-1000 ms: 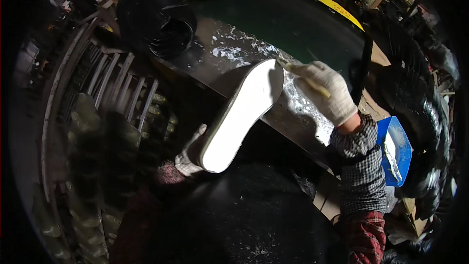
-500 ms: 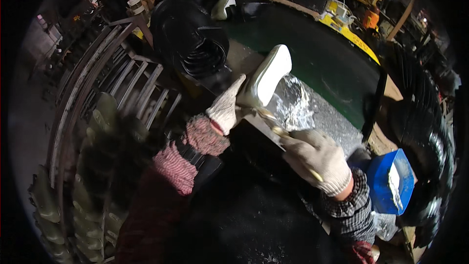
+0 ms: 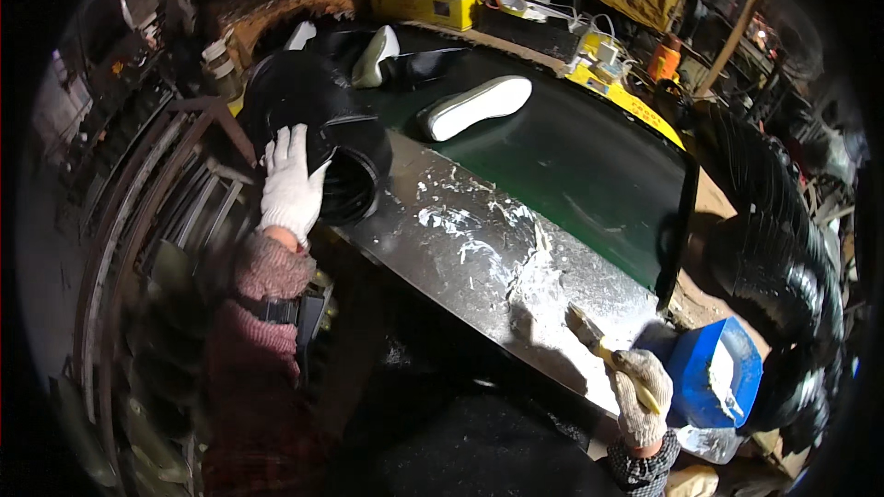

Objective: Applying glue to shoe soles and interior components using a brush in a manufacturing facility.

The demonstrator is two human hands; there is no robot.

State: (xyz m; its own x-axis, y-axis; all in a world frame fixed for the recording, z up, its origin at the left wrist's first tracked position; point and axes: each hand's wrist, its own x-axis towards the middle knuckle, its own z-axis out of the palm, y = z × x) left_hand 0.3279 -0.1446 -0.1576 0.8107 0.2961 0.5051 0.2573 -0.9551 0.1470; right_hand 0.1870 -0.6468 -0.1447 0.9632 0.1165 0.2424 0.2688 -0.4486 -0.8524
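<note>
My left hand (image 3: 293, 182), in a white glove, lies with fingers stretched out against a stack of glossy black curved pieces (image 3: 308, 97) at the left end of the bench. My right hand (image 3: 642, 396), also gloved, grips the handle of a brush (image 3: 589, 329) at the lower right. The brush head is over a metal plate (image 3: 405, 239) smeared with white paste (image 3: 543, 281). Beyond the plate, a shoe-shaped piece (image 3: 483, 109) with a white underside lies on the dark green surface (image 3: 571, 170). It is apart from both hands.
A blue container (image 3: 686, 373) with white paste stands beside my right hand. Another white shoe-shaped piece (image 3: 376, 57) is at the back. Metal racks (image 3: 138, 230) stand left; black glossy pieces (image 3: 773, 248) are piled right. A yellow box (image 3: 424, 2) sits at the far edge.
My left hand has let go of the white-faced shoe-shaped piece, now on the green surface, and moved left to the black stack. My right hand has drawn the brush toward the lower right.
</note>
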